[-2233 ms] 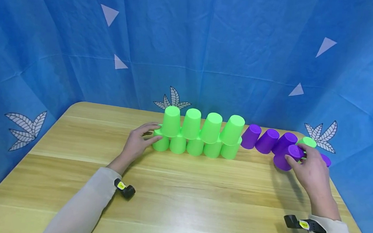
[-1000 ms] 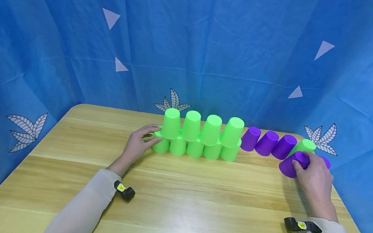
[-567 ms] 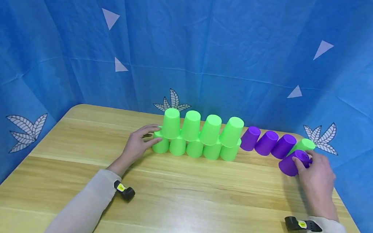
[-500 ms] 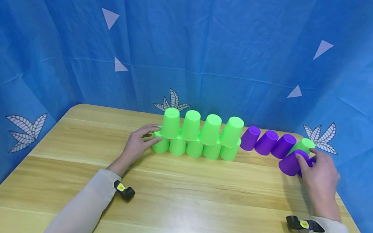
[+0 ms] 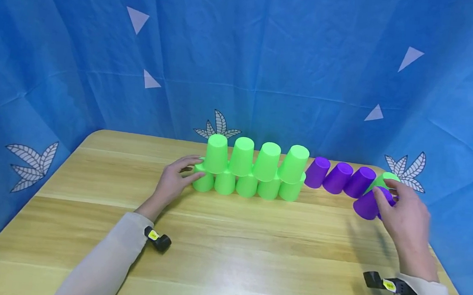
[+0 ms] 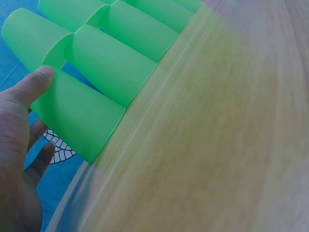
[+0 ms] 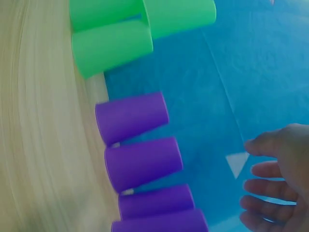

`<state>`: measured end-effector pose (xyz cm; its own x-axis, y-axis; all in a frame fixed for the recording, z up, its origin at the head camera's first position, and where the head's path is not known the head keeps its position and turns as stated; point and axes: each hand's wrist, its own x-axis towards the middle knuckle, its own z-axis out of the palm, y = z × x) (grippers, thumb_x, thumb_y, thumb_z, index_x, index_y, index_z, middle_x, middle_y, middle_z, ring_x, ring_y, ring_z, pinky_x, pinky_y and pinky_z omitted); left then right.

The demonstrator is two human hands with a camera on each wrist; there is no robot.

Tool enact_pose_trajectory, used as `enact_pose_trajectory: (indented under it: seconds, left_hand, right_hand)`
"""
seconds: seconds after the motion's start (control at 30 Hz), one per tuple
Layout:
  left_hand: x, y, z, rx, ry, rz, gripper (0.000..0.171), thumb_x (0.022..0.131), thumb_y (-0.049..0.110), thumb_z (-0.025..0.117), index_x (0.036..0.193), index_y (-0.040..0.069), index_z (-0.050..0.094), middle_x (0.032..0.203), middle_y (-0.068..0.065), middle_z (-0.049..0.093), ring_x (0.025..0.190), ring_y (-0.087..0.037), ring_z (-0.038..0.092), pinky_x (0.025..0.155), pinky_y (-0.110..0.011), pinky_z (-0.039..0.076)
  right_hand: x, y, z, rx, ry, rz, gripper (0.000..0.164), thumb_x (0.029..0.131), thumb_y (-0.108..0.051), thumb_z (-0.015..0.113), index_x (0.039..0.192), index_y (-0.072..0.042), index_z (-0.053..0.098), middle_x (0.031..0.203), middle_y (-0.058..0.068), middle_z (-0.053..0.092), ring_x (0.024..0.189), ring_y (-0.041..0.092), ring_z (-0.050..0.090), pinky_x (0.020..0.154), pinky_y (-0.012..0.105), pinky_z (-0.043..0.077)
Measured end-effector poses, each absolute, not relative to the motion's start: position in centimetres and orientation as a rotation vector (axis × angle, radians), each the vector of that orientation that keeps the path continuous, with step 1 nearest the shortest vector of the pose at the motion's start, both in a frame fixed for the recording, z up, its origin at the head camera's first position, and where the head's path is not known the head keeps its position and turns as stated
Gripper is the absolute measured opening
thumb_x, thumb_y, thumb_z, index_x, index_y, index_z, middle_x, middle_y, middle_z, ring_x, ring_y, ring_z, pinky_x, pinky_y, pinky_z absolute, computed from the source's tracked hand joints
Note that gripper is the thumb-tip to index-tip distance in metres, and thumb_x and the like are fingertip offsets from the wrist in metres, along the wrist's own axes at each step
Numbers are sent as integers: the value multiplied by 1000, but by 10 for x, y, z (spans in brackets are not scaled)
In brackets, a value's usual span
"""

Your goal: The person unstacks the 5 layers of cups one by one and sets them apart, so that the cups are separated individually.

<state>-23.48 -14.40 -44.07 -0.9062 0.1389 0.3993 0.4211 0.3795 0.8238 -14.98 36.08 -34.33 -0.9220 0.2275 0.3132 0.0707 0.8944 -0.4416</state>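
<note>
Head view puts the near purple cup (image 5: 366, 206) on the right of the table (image 5: 229, 244), by our right hand (image 5: 408, 216), which grasps nothing, fingers loose. Our left hand (image 5: 170, 180) rests its thumb against the lower left green cup (image 5: 204, 184), unclenched. We judge both cups light, stiff and slightly slippery, best taken round their sides. Both stand mouth down, long axes upright, closed ends pointing up.

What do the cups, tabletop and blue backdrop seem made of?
Green cups and purple cups: probably plastic, smooth and fairly matte, judging by their even colour and thin-looking rims. Tabletop: wood or wood-look laminate; grain shows, and a glare patch suggests some sheen. Blue backdrop: likely printed cloth, matte, from its creases and folds.
</note>
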Motion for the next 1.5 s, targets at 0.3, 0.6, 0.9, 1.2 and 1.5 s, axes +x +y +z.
enact_pose_trajectory:
  seconds: [0.3, 0.6, 0.9, 1.2, 1.5]
  left_hand:
    - [-237, -144, -440, -520, -2369, -1510, 40, 86, 22, 76, 123, 10, 67, 134, -6, 59, 123, -25, 54, 96, -42, 53]
    - [-239, -143, -441, -511, -2371, -1522, 40, 86, 22, 76, 123, 10, 67, 135, -7, 58, 123, -25, 54, 96, -40, 53]
    - [-238, -141, -439, -500, -2376, -1512, 40, 85, 21, 77, 122, 10, 67, 135, -6, 58, 123, -25, 55, 97, -39, 53]
    - [-237, -139, -440, -498, -2380, -1523, 40, 85, 19, 77, 123, 9, 67, 135, -6, 59, 123, -25, 54, 97, -38, 53]
    - [-236, -144, -440, -484, -2379, -1540, 41, 85, 22, 77, 123, 10, 67, 136, -7, 58, 124, -25, 54, 97, -40, 53]
  right_hand:
    - [-150, 324, -336, 78, -2729, 793, 58, 97, -38, 61, 138, 2, 50, 127, 30, 57, 111, 51, 54, 88, 67, 46]
    - [-165, 280, -328, 277, -2691, 975, 66, 92, -37, 69, 144, -5, 45, 137, 24, 52, 118, 48, 52, 96, 63, 45]
    - [-190, 247, -326, 302, -2681, 1030, 69, 92, -41, 68, 147, -8, 41, 142, 21, 47, 121, 46, 50, 96, 62, 45]
    - [-206, 232, -332, 225, -2639, 1084, 68, 94, -43, 65, 147, -7, 42, 133, 22, 55, 117, 41, 53, 97, 57, 45]
    - [-203, 228, -337, 241, -2483, 1186, 58, 91, -34, 71, 139, -7, 52, 125, 17, 62, 111, 35, 61, 95, 48, 52]
